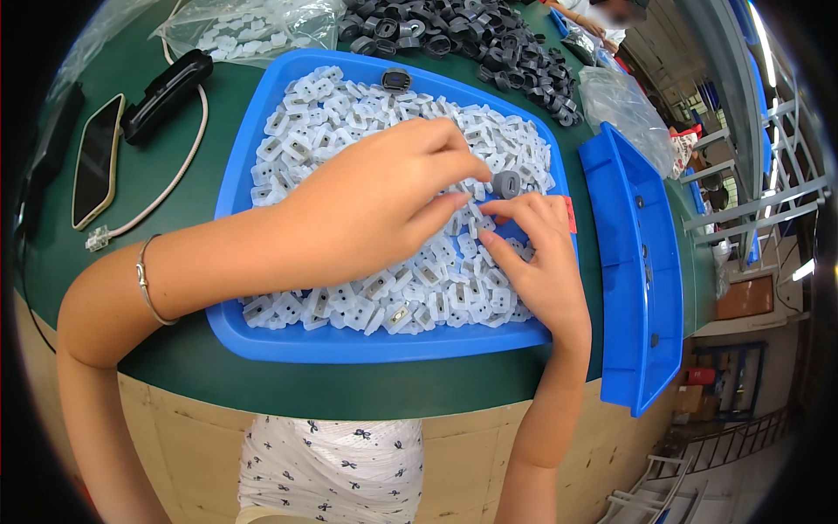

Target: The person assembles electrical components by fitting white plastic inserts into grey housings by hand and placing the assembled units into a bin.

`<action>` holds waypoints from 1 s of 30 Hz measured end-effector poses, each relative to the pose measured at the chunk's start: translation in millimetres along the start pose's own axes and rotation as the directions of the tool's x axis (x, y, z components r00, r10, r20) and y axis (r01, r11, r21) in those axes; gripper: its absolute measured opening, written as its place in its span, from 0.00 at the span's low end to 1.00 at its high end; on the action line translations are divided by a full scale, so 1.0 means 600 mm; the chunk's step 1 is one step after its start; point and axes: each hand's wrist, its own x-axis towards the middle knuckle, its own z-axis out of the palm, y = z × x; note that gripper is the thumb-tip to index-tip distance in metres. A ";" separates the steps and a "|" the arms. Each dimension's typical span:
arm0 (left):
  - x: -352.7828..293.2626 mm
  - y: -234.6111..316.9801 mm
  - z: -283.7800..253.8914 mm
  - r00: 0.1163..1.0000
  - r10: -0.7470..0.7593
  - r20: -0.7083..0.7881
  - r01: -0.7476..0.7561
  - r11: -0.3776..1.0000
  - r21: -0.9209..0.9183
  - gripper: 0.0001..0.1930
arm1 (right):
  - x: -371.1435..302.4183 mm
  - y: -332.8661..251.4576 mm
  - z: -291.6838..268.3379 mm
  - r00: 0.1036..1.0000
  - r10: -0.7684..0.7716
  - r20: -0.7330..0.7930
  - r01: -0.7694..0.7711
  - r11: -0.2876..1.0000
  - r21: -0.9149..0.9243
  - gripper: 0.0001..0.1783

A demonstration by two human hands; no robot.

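Note:
My left hand reaches across a heap of small translucent white plastic pieces in a blue tray. Its fingers are curved, with the thumb apart from them and nothing visible between. Just beyond its fingertips sits a dark grey ring-shaped part on the pieces. Close by, my right hand has thumb and index finger bent around what looks like one white piece, partly hidden by the fingers. Another dark grey part rests at the tray's far edge.
Many dark grey parts are piled behind the tray, beside a clear bag of white pieces. To the right stands a long blue bin with a few small items inside. A phone, a black device and a cable lie left.

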 end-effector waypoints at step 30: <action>-0.013 -0.002 0.006 0.986 0.163 0.029 -0.164 0.986 0.008 0.19 | -0.012 -0.034 -0.007 0.983 -0.100 -0.151 0.173 0.773 0.611 0.06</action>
